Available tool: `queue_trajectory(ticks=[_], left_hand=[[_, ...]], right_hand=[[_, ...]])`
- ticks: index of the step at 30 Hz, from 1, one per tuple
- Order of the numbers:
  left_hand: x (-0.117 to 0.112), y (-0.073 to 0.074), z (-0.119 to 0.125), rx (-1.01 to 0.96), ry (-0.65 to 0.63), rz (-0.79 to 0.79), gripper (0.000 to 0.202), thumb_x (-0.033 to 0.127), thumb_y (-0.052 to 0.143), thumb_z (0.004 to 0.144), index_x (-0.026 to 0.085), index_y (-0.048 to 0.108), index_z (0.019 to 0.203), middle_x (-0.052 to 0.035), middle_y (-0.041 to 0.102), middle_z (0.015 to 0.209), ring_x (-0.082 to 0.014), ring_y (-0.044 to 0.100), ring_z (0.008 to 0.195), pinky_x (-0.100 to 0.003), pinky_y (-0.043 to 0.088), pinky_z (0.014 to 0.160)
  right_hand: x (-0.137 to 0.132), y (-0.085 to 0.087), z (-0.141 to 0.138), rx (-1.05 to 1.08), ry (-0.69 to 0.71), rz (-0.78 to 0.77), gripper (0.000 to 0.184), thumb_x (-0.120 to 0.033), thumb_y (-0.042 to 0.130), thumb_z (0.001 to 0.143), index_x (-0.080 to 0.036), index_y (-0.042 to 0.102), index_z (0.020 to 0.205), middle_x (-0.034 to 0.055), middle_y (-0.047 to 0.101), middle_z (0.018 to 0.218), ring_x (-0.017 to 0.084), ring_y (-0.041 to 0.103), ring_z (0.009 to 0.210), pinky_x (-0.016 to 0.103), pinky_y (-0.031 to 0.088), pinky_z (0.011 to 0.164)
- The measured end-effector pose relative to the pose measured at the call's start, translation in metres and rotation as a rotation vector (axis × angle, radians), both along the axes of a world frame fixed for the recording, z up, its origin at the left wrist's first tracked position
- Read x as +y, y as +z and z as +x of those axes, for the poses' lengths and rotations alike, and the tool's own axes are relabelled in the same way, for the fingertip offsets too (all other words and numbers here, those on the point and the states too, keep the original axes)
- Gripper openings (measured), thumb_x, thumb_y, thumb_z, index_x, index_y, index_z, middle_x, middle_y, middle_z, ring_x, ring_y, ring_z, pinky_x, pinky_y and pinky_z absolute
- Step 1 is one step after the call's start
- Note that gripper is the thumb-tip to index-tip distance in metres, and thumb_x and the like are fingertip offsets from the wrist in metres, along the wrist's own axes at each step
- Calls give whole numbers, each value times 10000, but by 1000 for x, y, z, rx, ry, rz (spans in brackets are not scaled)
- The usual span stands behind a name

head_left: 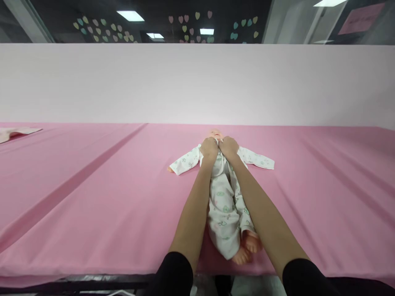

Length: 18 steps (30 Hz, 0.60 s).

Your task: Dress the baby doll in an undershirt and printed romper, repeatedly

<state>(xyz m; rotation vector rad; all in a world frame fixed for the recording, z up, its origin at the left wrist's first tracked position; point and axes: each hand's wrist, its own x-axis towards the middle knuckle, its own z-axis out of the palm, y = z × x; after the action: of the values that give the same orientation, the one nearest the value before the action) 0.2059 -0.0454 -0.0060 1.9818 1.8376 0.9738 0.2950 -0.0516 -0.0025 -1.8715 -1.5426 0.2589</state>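
A baby doll point(226, 205) lies on its back on the pink table cloth point(92, 185), feet toward me, head far from me. It wears a white romper with small green prints point(224, 213). The sleeves spread out to both sides. My left hand point(209, 149) and my right hand point(228, 147) are side by side at the doll's neck, both closed in fists that pinch the romper's collar. The doll's face is mostly hidden behind my hands. Its bare feet point(247, 248) show near the table's front edge.
A folded pale cloth point(15, 132) lies at the far left of the table. A pale pink wall panel point(197, 82) rises behind the table. Above it, glass shows paper hearts and ceiling lights. A dark table edge point(92, 281) runs along the bottom.
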Motion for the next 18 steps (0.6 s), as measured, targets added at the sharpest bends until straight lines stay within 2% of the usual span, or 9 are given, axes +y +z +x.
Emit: queue_trajectory(ticks=[3,8,13,18], left_hand=[[7,-2,0,58,-23,7,319,249,357,879,167,663,921,-165,628,1056,-314,598,974,-400,442,765],[13,0,1,85,-18,-7,311,279,377,873,204,678,902,-113,648,1052,-280,607,968,-370,454,770],[16,0,-1,40,-17,6,242,283,443,849,294,664,947,-27,672,1039,-227,607,973,-323,450,789],[19,-2,1,49,-40,39,180,278,474,832,267,649,877,-27,684,996,-226,614,953,-307,449,777]], right_hand=[[-1,-4,1,-76,-175,-28,249,-243,452,849,-130,640,967,184,632,1016,300,583,970,349,425,760],[2,-10,6,3,-146,91,263,-256,401,872,-186,646,936,88,664,970,224,584,929,282,410,755],[2,-14,8,56,-127,118,282,-233,388,872,-187,639,992,71,661,1023,216,578,956,281,402,781],[2,-15,7,100,-90,143,295,-232,398,867,-204,649,1020,53,662,1051,215,576,984,283,400,806]])
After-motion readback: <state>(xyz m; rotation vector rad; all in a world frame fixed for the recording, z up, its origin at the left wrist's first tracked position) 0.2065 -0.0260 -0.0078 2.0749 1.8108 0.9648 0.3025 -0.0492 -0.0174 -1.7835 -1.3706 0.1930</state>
